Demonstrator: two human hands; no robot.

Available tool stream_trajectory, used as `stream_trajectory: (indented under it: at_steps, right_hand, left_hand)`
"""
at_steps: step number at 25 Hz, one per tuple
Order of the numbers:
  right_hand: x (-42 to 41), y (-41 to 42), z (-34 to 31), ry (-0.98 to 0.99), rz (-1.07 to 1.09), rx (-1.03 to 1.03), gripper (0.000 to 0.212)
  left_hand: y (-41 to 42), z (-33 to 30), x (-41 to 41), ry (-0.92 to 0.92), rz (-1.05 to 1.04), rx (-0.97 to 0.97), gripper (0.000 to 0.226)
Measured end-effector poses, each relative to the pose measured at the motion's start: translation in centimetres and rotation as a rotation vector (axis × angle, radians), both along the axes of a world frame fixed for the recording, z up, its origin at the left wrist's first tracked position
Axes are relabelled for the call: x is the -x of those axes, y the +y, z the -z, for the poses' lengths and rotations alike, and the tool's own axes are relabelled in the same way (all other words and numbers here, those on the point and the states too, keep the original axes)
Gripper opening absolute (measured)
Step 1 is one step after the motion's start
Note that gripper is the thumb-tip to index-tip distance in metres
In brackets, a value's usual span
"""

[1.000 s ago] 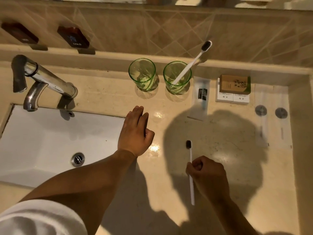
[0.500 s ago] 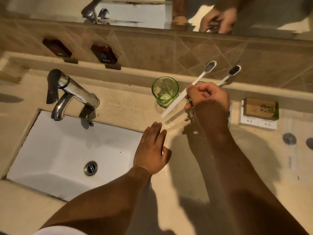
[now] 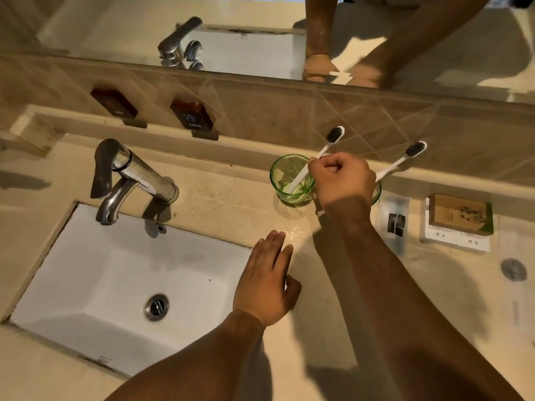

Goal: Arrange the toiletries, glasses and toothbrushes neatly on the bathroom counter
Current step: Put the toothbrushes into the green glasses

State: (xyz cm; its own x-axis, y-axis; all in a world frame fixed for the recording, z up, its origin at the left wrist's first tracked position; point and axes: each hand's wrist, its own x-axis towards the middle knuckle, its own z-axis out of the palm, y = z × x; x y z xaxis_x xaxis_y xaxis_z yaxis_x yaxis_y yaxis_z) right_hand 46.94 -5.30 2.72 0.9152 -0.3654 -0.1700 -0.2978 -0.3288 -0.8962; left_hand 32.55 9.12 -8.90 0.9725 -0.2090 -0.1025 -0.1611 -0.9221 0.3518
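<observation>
Two green glasses stand at the back of the beige counter. My right hand (image 3: 341,180) grips a white toothbrush (image 3: 333,138) with black bristles; its handle end rests inside the left green glass (image 3: 279,183). The right green glass (image 3: 377,192) is mostly hidden behind my right hand and holds a second white toothbrush (image 3: 411,153) that leans to the right. My left hand (image 3: 266,282) lies flat and empty on the counter at the sink's right edge. A clear sachet (image 3: 394,221) and a brown box on white packets (image 3: 460,215) lie to the right.
The white sink (image 3: 115,273) and chrome tap (image 3: 127,175) fill the left. Two round caps in clear wrap (image 3: 514,269) lie at far right. Hot and cold plaques (image 3: 192,114) sit on the tiled backsplash under a mirror. Bare counter (image 3: 333,342) lies in front.
My right hand picked the toothbrush up from the front counter, carried it back and lowered its handle into the left glass. My left hand stayed flat on the counter.
</observation>
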Motion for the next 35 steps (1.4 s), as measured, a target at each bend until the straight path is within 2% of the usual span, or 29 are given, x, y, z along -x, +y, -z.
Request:
stream_trajectory:
  at_steps: [8,22,35]
  right_hand:
    - [-1.3,0.4,0.4,0.082,-0.035,0.064,0.034]
    - [-2.0,-0.2,0.5,0.115,-0.068,0.122,0.023]
    - [-2.2,-0.8,0.5,0.144,-0.083,0.150,0.028]
  left_hand:
    - [0.0,-0.2,0.0,-0.003,-0.012,-0.006,0.060]
    - [0.0,-0.4,0.0,0.010,-0.010,-0.010,0.061]
    - [0.0,-0.4,-0.1,0.046,-0.004,-0.038,0.062]
